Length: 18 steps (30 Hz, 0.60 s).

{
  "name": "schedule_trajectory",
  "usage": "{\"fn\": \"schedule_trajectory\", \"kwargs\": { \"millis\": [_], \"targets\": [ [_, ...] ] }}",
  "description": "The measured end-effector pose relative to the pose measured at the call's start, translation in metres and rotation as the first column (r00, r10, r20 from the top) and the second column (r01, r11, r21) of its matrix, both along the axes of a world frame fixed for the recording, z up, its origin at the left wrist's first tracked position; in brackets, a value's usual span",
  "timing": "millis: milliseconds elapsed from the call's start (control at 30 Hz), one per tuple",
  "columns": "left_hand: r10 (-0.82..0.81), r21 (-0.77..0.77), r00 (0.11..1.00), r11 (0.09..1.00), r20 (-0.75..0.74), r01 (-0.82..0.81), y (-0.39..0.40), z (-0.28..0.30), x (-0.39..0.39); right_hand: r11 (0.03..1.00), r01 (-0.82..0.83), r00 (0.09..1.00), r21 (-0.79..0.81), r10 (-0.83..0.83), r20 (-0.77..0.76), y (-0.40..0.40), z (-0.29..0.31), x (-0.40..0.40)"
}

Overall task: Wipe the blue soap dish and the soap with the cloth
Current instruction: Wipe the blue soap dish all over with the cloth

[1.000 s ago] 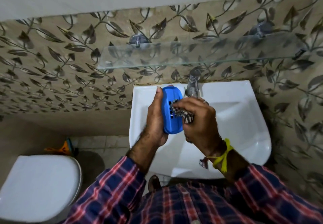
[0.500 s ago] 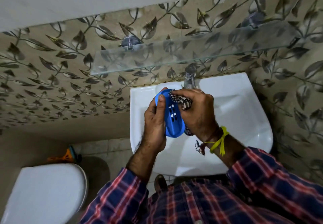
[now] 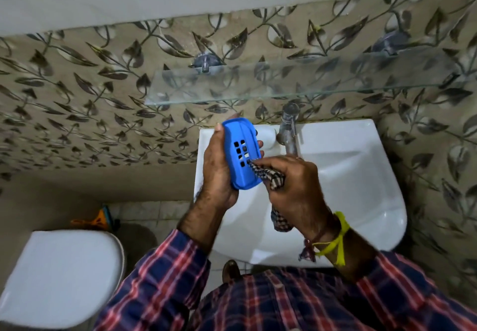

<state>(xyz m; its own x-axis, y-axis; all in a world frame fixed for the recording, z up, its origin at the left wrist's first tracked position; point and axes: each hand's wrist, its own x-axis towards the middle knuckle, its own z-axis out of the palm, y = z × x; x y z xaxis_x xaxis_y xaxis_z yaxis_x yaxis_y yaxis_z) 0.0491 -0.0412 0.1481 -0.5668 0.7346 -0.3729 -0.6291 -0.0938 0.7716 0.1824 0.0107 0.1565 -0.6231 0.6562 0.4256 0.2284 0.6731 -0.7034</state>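
No legible text, label, brand, number or sign in the head view. Checked surfaces: soap dish point(image 3: 241, 153), plain blue plastic, slotted holes only, no moulded lettering readable; cloth point(image 3: 268, 175), checked weave, no tag seen; basin point(image 3: 335, 175), plain white, no maker's mark readable; tap point(image 3: 290, 134), bare metal, no marking readable; glass shelf point(image 3: 284, 85), no print; wall tiles point(image 3: 103, 98), leaf pattern only; toilet lid point(image 3: 59, 276), plain white.
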Motion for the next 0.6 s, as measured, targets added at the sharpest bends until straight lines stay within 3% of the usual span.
{"fn": "schedule_trajectory", "kwargs": {
  "millis": [100,267,467,600],
  "targets": [
    [0.029,-0.015,0.999,0.999,0.015,-0.029,0.002,-0.004,0.009,0.999,0.051,0.998,0.017,-0.052,0.019,0.010,-0.003,0.001],
    [0.070,-0.043,0.997,0.997,0.040,-0.069,0.010,-0.002,0.002,0.998,-0.066,0.976,0.019,0.061,0.209,0.005,-0.005,0.010],
    [0.085,-0.095,0.993,0.992,0.076,-0.078,0.009,-0.015,0.012,0.935,-0.166,0.940,-0.313,0.246,0.237,0.014,-0.008,0.016],
    [0.132,-0.063,0.991,0.989,-0.026,-0.133,0.011,-0.018,0.012,0.896,-0.181,0.941,-0.405,0.278,0.195,0.010,-0.009,0.013]
  ]
}}
